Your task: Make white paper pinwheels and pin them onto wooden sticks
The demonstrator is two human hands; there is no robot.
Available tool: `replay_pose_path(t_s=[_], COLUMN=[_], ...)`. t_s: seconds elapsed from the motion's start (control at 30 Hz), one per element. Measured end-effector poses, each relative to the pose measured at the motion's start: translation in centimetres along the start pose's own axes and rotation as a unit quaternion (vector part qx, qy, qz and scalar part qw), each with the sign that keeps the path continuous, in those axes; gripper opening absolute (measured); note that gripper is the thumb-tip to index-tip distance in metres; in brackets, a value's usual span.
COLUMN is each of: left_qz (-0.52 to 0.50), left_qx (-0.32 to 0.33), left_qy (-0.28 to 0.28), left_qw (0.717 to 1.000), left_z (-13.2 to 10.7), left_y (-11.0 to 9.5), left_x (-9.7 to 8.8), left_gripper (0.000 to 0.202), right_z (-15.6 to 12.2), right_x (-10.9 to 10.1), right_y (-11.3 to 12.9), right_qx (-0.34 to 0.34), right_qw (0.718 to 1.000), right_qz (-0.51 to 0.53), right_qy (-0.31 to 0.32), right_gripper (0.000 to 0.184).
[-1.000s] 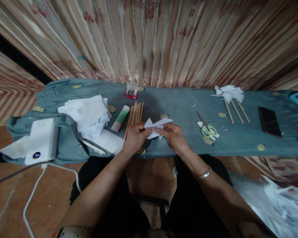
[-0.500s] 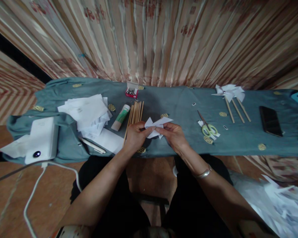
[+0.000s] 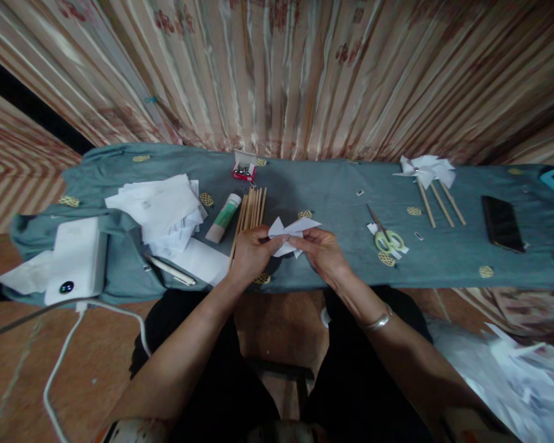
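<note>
Between my two hands is a folded white paper pinwheel (image 3: 284, 229), its points sticking up and out to the right. My left hand (image 3: 252, 249) pinches its left side, and my right hand (image 3: 322, 249) grips the right side; both thumbs meet near its middle. A small shiny spot, maybe a pin, shows by the thumbs. Just left of my left hand lie several wooden sticks (image 3: 250, 208) and a green-and-white glue stick (image 3: 224, 218). Behind them stands an open red box (image 3: 244, 167) of small metal pins. Scissors (image 3: 386, 237) with green handles rest right of my right hand.
Finished pinwheels on sticks (image 3: 427, 171) lie at the back right, near a dark phone (image 3: 502, 224). On the left are a paper stack (image 3: 159, 206), a pen (image 3: 170, 271) and a white power bank (image 3: 77, 258) with a cable. A bag of paper scraps (image 3: 512, 375) sits lower right.
The hands keep the same grip on the paper pinwheel. Only a very slight shift of the whole view shows.
</note>
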State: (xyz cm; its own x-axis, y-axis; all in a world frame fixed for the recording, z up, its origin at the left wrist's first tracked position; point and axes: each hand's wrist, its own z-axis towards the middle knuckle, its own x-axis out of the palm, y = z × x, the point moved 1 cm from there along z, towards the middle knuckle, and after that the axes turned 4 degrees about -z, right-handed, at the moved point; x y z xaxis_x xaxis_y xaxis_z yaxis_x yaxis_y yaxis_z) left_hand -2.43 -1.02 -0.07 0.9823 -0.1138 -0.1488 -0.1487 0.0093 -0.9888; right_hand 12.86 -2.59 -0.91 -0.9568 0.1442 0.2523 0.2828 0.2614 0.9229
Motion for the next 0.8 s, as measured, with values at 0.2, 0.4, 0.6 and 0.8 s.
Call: replay_pose_path(t_s=[0.2, 0.4, 0.6, 0.8], left_qz=[0.007, 0.009, 0.014, -0.031], left_qx=[0.008, 0.013, 0.013, -0.01], left_qy=[-0.001, -0.006, -0.009, 0.002], left_qw=[1.0, 1.0, 1.0, 0.999], left_z=[0.01, 0.05, -0.02, 0.05], left_y=[0.06, 0.27, 0.1, 0.07], left_x=[-0.07, -0.04, -0.08, -0.02], left_gripper=[0.032, 0.034, 0.035, 0.029], right_z=[0.07, -0.01, -0.01, -0.05], right_x=[-0.12, -0.05, -0.07, 0.12], right_y=[-0.18, -0.07, -0.19, 0.11], right_qx=[-0.003, 0.009, 0.012, -0.002], right_qw=[1.0, 1.0, 1.0, 1.0], right_qz=[-0.012, 0.0, 0.005, 0.014], right_qy=[0.003, 0.006, 0.01, 0.009], right_gripper=[0.032, 0.033, 0.031, 0.03])
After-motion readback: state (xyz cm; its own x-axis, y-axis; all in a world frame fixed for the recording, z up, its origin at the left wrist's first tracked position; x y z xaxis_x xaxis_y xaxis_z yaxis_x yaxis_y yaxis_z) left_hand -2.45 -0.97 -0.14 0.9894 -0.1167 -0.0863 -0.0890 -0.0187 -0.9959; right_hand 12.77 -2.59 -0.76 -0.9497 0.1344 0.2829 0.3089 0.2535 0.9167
